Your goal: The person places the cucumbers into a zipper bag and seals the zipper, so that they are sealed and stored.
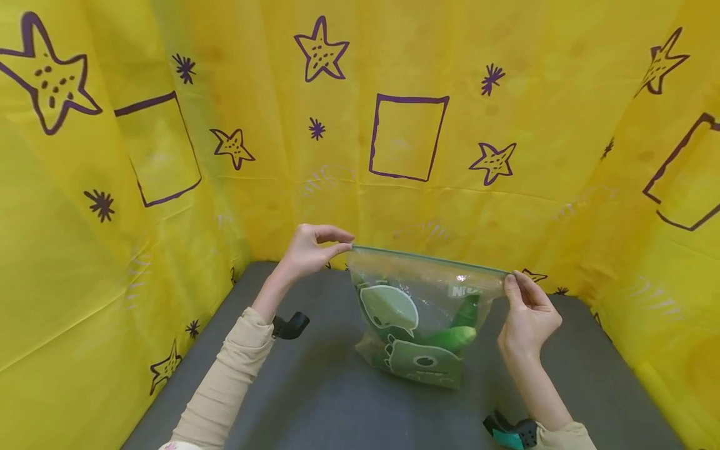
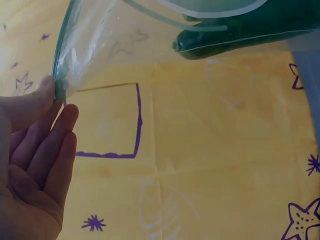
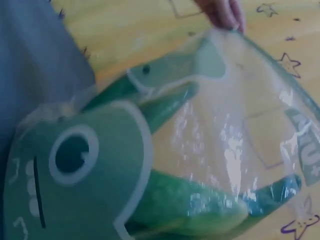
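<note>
A clear zip-lock bag (image 1: 422, 269) with green cartoon monster prints hangs between my two hands over the grey table. My left hand (image 1: 309, 252) pinches the left end of its green zip strip (image 1: 427, 257) between thumb and fingertips; its other fingers show loosely bent in the left wrist view. At the opposite end, my right hand (image 1: 529, 315) pinches the strip's right corner. Several green, cucumber-like vegetables (image 3: 185, 200) lie inside the bag, partly hidden behind the prints. The right wrist view shows my left hand (image 3: 222, 12) at the far corner.
The grey table top (image 1: 315, 400) spreads below the bag. Yellow curtains (image 1: 270, 94) with purple stars and frames enclose the back and both sides. A black camera mount (image 1: 290, 325) sits at my left wrist, another camera mount (image 1: 509, 431) with green tape at my right.
</note>
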Demonstrator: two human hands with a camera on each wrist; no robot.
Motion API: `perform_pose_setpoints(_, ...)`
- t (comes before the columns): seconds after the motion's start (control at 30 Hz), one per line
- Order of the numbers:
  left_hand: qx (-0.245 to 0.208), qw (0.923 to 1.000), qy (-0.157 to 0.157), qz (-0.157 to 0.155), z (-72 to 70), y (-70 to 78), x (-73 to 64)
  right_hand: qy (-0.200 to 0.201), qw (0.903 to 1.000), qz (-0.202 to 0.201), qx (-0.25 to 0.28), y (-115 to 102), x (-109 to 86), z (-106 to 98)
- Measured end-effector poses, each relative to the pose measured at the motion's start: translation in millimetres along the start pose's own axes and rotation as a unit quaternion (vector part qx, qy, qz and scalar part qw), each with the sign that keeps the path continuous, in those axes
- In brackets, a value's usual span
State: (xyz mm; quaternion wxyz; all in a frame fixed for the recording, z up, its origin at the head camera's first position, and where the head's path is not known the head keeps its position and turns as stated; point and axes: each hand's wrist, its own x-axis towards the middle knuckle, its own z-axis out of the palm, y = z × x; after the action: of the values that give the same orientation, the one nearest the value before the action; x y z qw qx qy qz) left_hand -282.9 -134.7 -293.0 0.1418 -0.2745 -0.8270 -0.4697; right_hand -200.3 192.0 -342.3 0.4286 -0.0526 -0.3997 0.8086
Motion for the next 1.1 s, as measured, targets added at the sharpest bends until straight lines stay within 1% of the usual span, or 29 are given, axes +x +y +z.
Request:
perform_pose_setpoints(0.1, -0.026, 0.9995, -0.017, -0.01, -4.2, 8.8, -8.3, -0.029, 0.9977, -0.057, 0.019, -7, -5.0, -5)
perform_pose_setpoints(0.17, -0.048, 0.9983, -0.033, -0.009, -9.7, 17.3, -14.6, -0.051, 0.9943, -0.078, 0.052, -16, -9.1, -8)
perform_pose_setpoints(0.23, -0.069, 0.9963, -0.051, 0.005, -17.1, 26.7, -20.6, -0.067, 0.9897, -0.08, 0.098, -28, -13.3, -9)
perform_pose_setpoints(0.3, -0.085, 0.9936, -0.07, 0.025, -24.6, 35.3, -25.3, -0.077, 0.983, -0.053, 0.158, -41, -16.5, -9)
perform_pose_setpoints(0.37, -0.099, 0.9905, -0.087, 0.039, -30.1, 42.0, -27.6, -0.069, 0.9751, -0.017, 0.21, -55, -17.9, -7)
perform_pose_setpoints(0.4, -0.108, 0.9889, -0.095, 0.038, -31.5, 43.8, -27.6, -0.061, 0.9701, 0.005, 0.235, -60, -17.9, -7)
perform_pose_setpoints(0.43, -0.114, 0.9877, -0.101, 0.035, -31.8, 44.5, -26.9, -0.055, 0.9672, 0.024, 0.247, -65, -17.6, -6)
perform_pose_setpoints(0.47, -0.117, 0.9871, -0.105, 0.03, -30.9, 43.1, -25.4, -0.045, 0.9676, 0.04, 0.245, -67, -16.7, -5)
perform_pose_setpoints(0.53, -0.114, 0.9874, -0.109, 0.007, -25.0, 36.3, -20.9, -0.033, 0.978, 0.057, 0.198, -67, -14.3, -6)
perform_pose_setpoints(0.6, -0.102, 0.9886, -0.108, -0.025, -13.7, 24.3, -15.7, -0.032, 0.9908, 0.064, 0.115, -60, -10.0, -9)
perform_pose_setpoints(0.63, -0.093, 0.9896, -0.104, -0.037, -6.6, 16.9, -13.1, -0.033, 0.9948, 0.067, 0.069, -54, -6.8, -12)
perform_pose_setpoints(0.67, -0.083, 0.9905, -0.098, -0.05, 1.2, 9.7, -10.7, -0.035, 0.9967, 0.069, 0.025, -47, -3.1, -15)
perform_pose_setpoints(0.73, -0.055, 0.9933, -0.073, -0.071, 19.4, -4.1, -5.4, -0.045, 0.9947, 0.07, -0.061, -32, 5.5, -22)
perform_pose_setpoints(0.83, -0.004, 0.9966, -0.02, -0.079, 47.6, -23.3, 1.7, -0.064, 0.9828, 0.052, -0.165, -5, 19.5, -31)
perform_pose_setpoints(0.9, 0.036, 0.9957, 0.017, -0.084, 66.6, -35.5, 4.4, -0.08, 0.9664, 0.025, -0.243, 14, 27.2, -37)
perform_pose_setpoints(0.97, 0.075, 0.9926, 0.046, -0.083, 84.4, -49.0, 3.8, -0.092, 0.947, 0.003, -0.308, 34, 32.8, -43)
perform_pose_setpoints(1.03, 0.105, 0.9882, 0.064, -0.092, 101.3, -62.3, 0.7, -0.098, 0.9295, 0.002, -0.355, 54, 36.1, -48)
perform_pose_setpoints(1.1, 0.12, 0.9855, 0.065, -0.101, 117.1, -75.5, -4.5, -0.1, 0.9166, 0.017, -0.387, 71, 37.1, -55)
